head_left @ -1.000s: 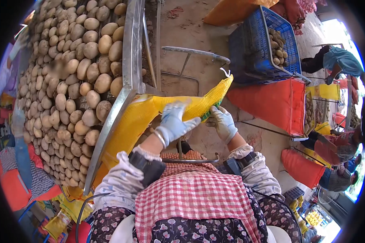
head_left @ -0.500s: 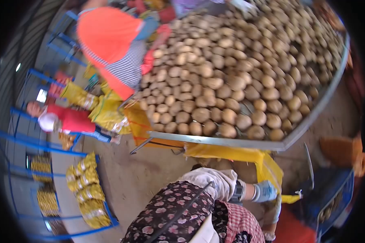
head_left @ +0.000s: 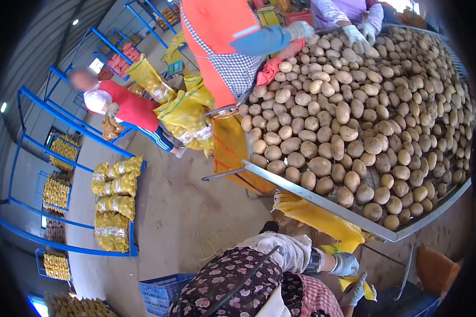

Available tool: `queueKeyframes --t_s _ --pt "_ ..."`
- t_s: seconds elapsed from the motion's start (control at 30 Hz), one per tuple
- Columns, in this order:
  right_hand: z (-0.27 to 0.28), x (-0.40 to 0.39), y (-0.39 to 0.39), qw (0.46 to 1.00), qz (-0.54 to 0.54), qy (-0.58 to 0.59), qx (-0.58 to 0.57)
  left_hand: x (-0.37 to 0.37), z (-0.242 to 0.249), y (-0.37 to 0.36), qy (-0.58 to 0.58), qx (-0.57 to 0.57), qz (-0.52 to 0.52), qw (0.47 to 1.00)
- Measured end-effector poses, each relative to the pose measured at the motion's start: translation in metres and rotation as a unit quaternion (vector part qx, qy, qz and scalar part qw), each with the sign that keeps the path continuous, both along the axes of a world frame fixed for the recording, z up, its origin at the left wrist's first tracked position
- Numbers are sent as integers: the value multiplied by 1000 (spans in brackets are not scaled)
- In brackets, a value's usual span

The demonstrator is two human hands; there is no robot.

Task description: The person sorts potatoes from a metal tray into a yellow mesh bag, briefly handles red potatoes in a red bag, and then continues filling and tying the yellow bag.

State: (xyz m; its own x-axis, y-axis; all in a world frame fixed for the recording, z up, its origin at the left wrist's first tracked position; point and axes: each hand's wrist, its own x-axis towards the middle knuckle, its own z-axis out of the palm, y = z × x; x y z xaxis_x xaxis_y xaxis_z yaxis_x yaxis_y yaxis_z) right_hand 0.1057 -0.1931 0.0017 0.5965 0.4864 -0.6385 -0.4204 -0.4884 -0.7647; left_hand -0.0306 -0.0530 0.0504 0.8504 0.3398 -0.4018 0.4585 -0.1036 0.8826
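Both my hands wear light blue-grey gloves in the lower right of the head view. My right hand [head_left: 345, 264], past a pale sleeve cover and dark wristband, is closed on a yellow bag [head_left: 330, 224] under the metal table rim. My left hand [head_left: 356, 291] is close beside it, fingers closed around the bag's loose yellow end. Part of the bag is hidden behind my right hand. Just above lies a metal-edged sorting table [head_left: 322, 202] covered in potatoes [head_left: 349, 134].
Across the table, a co-worker's gloved hands [head_left: 358, 38] touch potatoes; another co-worker in orange [head_left: 217, 31] stands beside it. A person in a red vest [head_left: 124, 103] is near filled yellow sacks [head_left: 182, 119]. Blue racks [head_left: 74, 124], stacked sacks [head_left: 113, 203] and a blue crate [head_left: 161, 293] are left.
My view has turned, so the table sits farther right. My left hand has come up to the yellow bag beside my right hand. The co-worker in orange has straightened somewhat.
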Motion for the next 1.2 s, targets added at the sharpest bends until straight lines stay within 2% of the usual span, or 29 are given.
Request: queueKeyframes --t_s 0.13,0.17,0.23,0.3,0.33,0.37,0.4,0.43,0.47,0.5,0.53,0.57,0.6,0.63,0.67,0.7,0.73,0.77,0.8,0.83,0.87,0.9,0.93,0.97,1.0,1.07,1.1,1.17,1.2 --pt "13 -2 -7 997 -67 -45 -3 13 -14 -9 -39 -2 23 999" --pt "16 0 -11 998 -45 -21 50 17 -23 -16 -52 43 5 998" --pt "14 5 -21 994 -25 1 104 14 14 -7 -16 40 -33 999" --pt "3 11 -35 960 -88 196 178 15 33 -1 20 36 -71 997" --pt "-3 12 -41 960 -91 194 179 17 36 0 29 21 -82 996" --pt "-8 12 -48 972 58 -127 188 20 37 -1 38 4 -93 995" --pt "-10 12 -54 865 199 -430 167 24 17 -2 37 3 -100 994" --pt "3 4 -42 974 57 -140 168 29 -22 -9 -65 -1 -64 996" --pt "24 -3 -24 969 -114 159 149 35 -48 -29 -167 -20 -39 985" --pt "24 -6 -24 966 -112 154 172 34 -42 -15 -218 26 -92 971" --pt "32 -11 -20 962 -113 162 191 38 -73 -23 -261 35 -15 965" --pt "58 -21 -9 960 -140 161 180 24 -42 -4 -90 32 -57 994" --pt "40 -15 -17 979 -181 50 80 26 -36 1 -43 15 -37 998" --pt "47 -9 -27 993 -86 -67 35 22 -53 9 -42 175 -91 979" --pt "39 -9 -36 988 -56 -138 45 22 -54 20 -73 242 -125 959" --pt "42 -7 -41 995 -83 -47 30 31 -52 24 57 -78 104 990" --pt "59 -6 -45 998 -48 7 -25 34 -39 32 2 -8 107 994" --pt "47 4 -60 986 65 31 -149 37 -47 36 -74 -56 216 972" --pt "39 3 -88 985 42 28 -167 45 -41 36 -58 -197 313 927" --pt "29 3 -110 940 201 -53 -270 48 -38 40 -75 -122 242 960" --pt "23 13 -117 854 355 -138 -354 55 -45 36 -91 -124 235 960" --pt "48 15 -109 883 275 -147 -350 57 -56 31 -82 -58 197 975" --pt "56 24 -98 859 222 -381 -259 61 -61 29 -67 10 161 985" --pt "65 24 -90 782 157 -582 -156 65 -60 31 -7 123 56 991" --pt "83 32 -73 747 135 -645 -90 69 -54 23 -7 126 48 991" --pt "108 37 -34 723 185 -661 -75 78 -31 4 -70 188 -83 976" --pt "109 41 -19 698 229 -669 -114 81 -15 0 -66 189 -89 976" --pt "93 65 -6 651 337 -643 -220 91 11 0 -110 310 -239 914" --pt "95 75 3 627 400 -605 -285 92 8 3 -105 313 -240 913"
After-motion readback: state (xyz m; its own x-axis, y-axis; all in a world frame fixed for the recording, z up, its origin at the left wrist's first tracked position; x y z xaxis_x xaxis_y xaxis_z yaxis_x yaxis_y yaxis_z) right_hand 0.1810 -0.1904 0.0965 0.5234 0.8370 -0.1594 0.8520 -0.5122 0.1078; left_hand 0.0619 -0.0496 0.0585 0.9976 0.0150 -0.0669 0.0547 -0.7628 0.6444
